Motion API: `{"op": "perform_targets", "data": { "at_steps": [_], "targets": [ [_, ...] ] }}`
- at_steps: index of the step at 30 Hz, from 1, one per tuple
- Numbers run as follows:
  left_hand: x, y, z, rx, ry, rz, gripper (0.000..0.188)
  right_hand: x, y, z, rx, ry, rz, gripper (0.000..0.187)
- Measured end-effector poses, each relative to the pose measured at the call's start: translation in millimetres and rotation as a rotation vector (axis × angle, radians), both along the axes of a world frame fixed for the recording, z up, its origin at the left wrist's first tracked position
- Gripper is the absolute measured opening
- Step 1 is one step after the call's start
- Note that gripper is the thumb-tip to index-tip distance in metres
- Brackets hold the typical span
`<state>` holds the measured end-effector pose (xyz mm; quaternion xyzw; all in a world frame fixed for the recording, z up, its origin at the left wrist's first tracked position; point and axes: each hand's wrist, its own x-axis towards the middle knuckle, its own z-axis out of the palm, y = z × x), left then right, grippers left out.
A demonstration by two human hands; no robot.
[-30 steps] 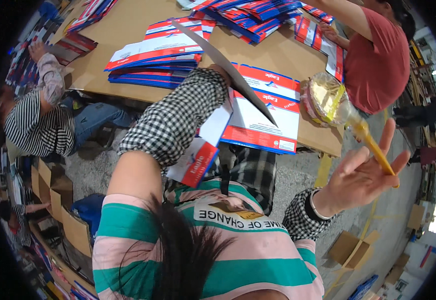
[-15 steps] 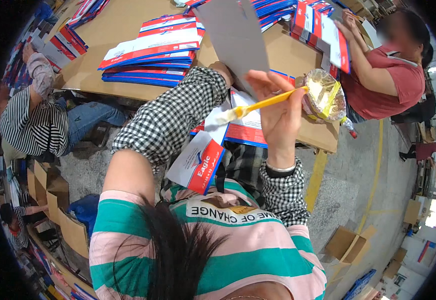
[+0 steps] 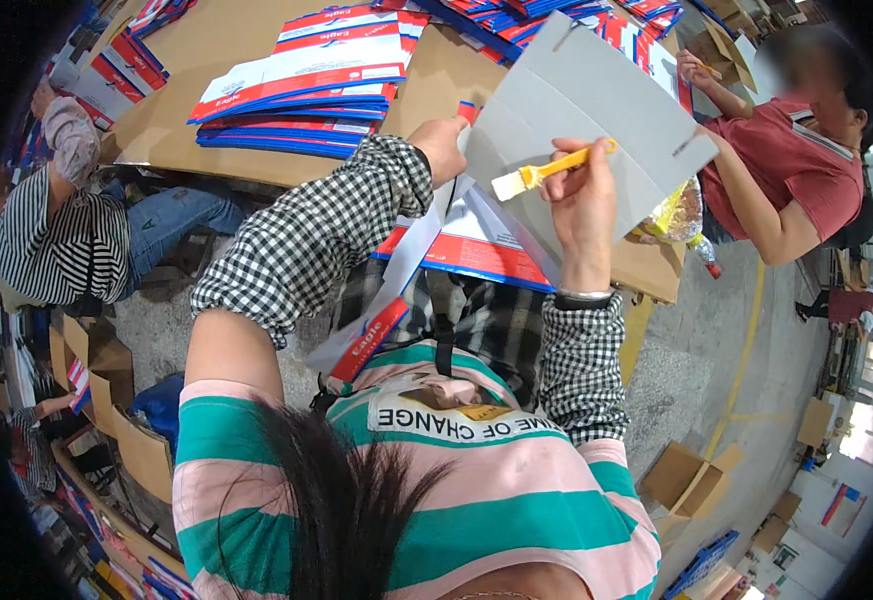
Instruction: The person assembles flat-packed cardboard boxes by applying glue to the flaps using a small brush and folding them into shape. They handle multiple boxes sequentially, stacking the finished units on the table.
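My left hand grips the left edge of a grey cardboard sheet, holding it tilted up above the brown table. My right hand is closed on a yellow-handled brush, its pale bristles pointing left against the lower part of the grey sheet. Under the sheet lie flat red, white and blue printed cartons, some hanging over the table edge toward my lap. Both forearms wear black-and-white checked sleeves.
A stack of flat printed cartons lies on the table to the left. A person in a red shirt works at the right, a person in a striped top sits at the left. Brown boxes stand on the floor.
My right hand swung in from the lower right with the brush and now holds it on the grey sheet. The sheet has tilted up to face me more fully.
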<state>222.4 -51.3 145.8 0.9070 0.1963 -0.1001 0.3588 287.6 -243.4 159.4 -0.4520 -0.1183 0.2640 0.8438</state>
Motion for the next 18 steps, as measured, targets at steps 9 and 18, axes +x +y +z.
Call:
{"op": "perform_targets", "data": {
  "at_steps": [9, 18],
  "targets": [
    [-7, 7, -32, 0.017, -0.160, -0.116, 0.056, 11, -7, -54, 0.086, 0.247, 0.109, 0.027],
    [-9, 4, -16, -0.020, -0.142, -0.113, 0.058, 7, 2, -37, -0.193, -0.139, 0.143, 0.015]
  ]
}}
